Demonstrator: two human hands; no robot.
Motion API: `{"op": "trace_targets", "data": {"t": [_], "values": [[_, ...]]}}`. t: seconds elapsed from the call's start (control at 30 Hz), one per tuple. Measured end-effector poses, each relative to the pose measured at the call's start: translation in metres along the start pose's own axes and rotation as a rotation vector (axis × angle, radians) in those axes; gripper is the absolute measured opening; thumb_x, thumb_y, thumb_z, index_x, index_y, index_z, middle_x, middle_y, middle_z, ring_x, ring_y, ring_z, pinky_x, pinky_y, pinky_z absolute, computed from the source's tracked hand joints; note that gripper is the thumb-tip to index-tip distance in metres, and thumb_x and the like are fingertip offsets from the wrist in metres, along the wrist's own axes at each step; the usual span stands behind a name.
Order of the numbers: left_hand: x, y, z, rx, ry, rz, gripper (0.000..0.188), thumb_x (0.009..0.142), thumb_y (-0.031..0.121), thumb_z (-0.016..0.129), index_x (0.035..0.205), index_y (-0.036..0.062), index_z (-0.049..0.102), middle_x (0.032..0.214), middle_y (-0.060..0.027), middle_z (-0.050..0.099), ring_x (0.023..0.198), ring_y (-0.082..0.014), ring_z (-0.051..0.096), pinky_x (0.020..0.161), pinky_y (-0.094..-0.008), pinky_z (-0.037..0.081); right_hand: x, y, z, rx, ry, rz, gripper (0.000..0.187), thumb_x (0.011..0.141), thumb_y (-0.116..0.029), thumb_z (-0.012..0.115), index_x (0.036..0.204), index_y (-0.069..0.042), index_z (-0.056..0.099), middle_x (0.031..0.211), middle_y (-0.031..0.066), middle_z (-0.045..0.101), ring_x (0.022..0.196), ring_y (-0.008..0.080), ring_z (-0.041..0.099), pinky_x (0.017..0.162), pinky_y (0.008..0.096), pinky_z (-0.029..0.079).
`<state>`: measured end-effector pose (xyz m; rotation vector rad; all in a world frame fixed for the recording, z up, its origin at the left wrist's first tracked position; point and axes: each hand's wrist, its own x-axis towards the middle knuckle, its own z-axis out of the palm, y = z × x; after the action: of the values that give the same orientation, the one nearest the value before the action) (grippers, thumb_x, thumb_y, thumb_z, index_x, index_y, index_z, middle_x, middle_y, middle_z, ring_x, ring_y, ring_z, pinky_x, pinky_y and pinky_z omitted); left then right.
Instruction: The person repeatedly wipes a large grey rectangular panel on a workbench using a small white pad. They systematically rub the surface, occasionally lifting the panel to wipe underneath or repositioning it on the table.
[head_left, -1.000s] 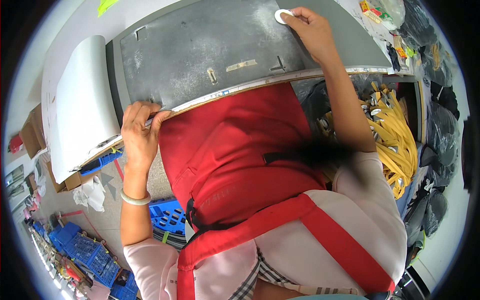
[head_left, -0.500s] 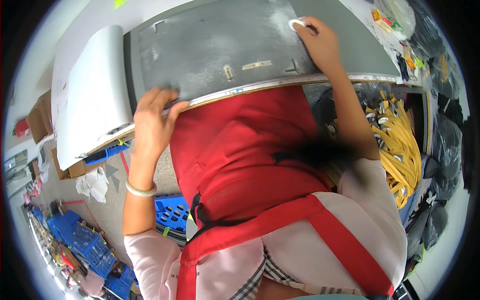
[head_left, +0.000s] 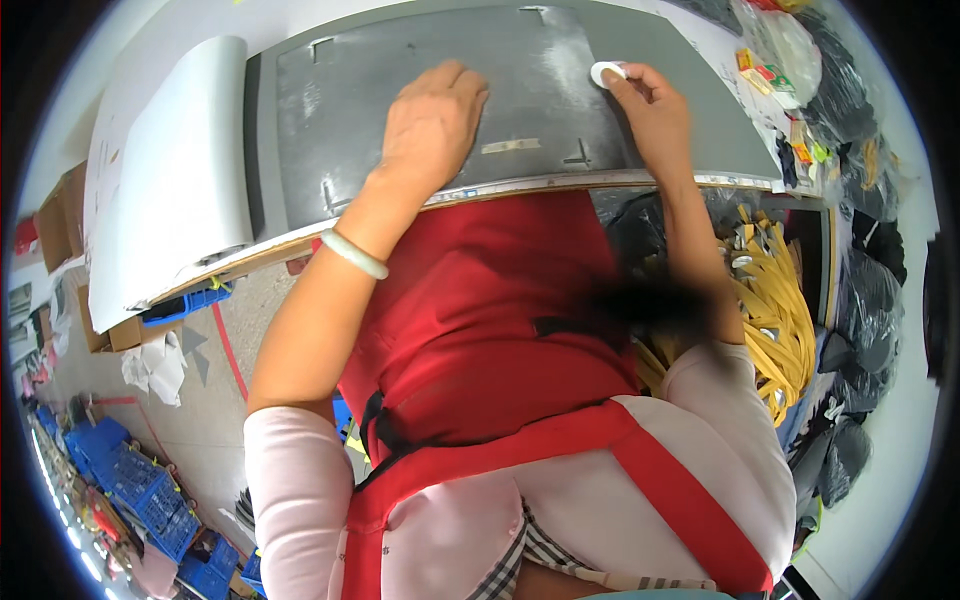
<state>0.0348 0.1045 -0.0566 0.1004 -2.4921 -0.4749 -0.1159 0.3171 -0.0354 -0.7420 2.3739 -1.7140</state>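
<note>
Sliding away from the near edge of the table, the left hand (head_left: 435, 120) is now lying palm down over the dark grey board (head_left: 510, 90). Its fingers are staying close together, but its underside is hiding, so I cannot tell whether it is gripping anything. On that arm, a pale bangle (head_left: 354, 254) is circling the wrist. Meanwhile, the right hand (head_left: 655, 110) is pinching a round white disc (head_left: 605, 73) between thumb and fingers. That disc is sitting by the right edge of the board. It is looking light, hard and a bit smooth, so it could be slipping or chipping if dropped; holding it by the rim, thumb on top, is seeming best.

Under the hands, the board is looking flat and stiff, and white smudges are covering parts of it. One tan tape strip (head_left: 510, 146) is sticking near its front. At the left, a big white roll (head_left: 180, 160) is resting on the table. Below the table at the right, yellow straps (head_left: 780, 330) are piling up, and dark plastic bags (head_left: 868, 290) are crowding beside them. Blue crates (head_left: 150, 495) are standing on the floor far left.
</note>
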Motion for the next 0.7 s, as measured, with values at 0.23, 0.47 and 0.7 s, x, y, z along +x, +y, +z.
{"op": "trace_targets", "data": {"t": [0.23, 0.47, 0.7], "values": [[0.002, 0.004, 0.001, 0.020, -0.010, 0.016, 0.009, 0.091, 0.014, 0.065, 0.096, 0.0073, 0.065, 0.093, -0.0097, 0.062, 0.085, -0.0352, 0.061, 0.076, -0.0437, 0.049, -0.034, -0.010, -0.017, 0.158, -0.205, 0.109, 0.019, 0.095, -0.015, 0.069, 0.106, 0.000, 0.069, 0.093, 0.0029, 0.070, 0.084, 0.0079, 0.063, 0.078, 0.0226, 0.050], [0.001, -0.005, 0.000, -0.141, -0.014, -0.069, 0.009, 0.091, 0.012, 0.065, 0.095, 0.0051, 0.068, 0.092, -0.0109, 0.063, 0.083, -0.0331, 0.062, 0.076, -0.0404, 0.050, -0.056, -0.016, -0.011, -0.008, -0.295, 0.172, 0.020, 0.097, -0.017, 0.067, 0.108, -0.001, 0.067, 0.089, 0.0019, 0.069, 0.081, 0.0068, 0.062, 0.076, 0.0224, 0.051], [-0.003, -0.011, -0.001, -0.307, 0.010, -0.117, 0.012, 0.089, 0.005, 0.065, 0.099, 0.0048, 0.071, 0.093, -0.0115, 0.064, 0.083, -0.0309, 0.063, 0.076, -0.0379, 0.051, -0.057, -0.007, -0.007, 0.069, -0.235, 0.173, 0.018, 0.095, -0.017, 0.069, 0.103, -0.001, 0.069, 0.082, -0.0010, 0.066, 0.077, 0.0053, 0.059, 0.073, 0.0209, 0.049]]}}
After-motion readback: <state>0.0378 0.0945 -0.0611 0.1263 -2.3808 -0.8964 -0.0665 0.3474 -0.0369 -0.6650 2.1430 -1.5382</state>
